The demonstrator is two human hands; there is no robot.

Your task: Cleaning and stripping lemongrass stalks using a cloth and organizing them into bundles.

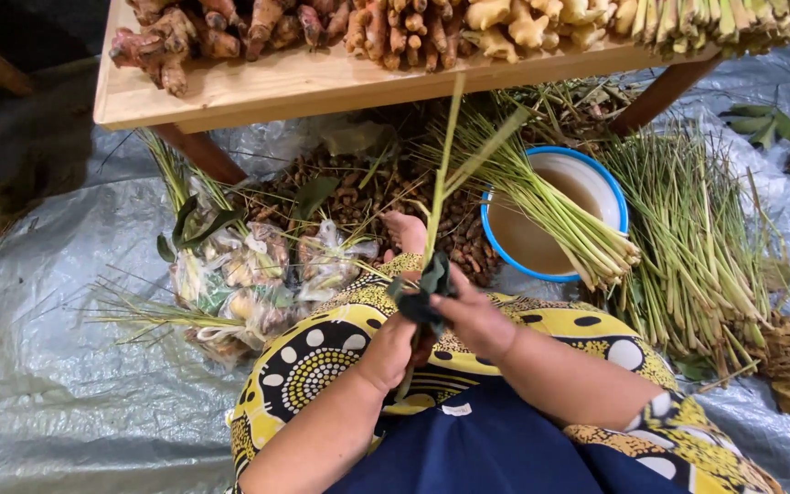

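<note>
i have both hands, left [388, 352] and right [474, 316], closed on a dark leaf bundle [422, 291]; it looks light, soft, floppy, so best pinched mid-fold.

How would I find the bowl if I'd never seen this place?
Start at the wooden table at the top, then look just below its right end, on the grey plastic sheet. The bowl sits there among lemongrass stalks. It is the only round thing, white with a blue rim, holding brownish water.

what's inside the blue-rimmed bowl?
The blue-rimmed bowl holds murky brownish liquid. A bundle of lemongrass stalks lies across it, covering the middle and near rim. Anything below the liquid's surface can't be seen.
</note>
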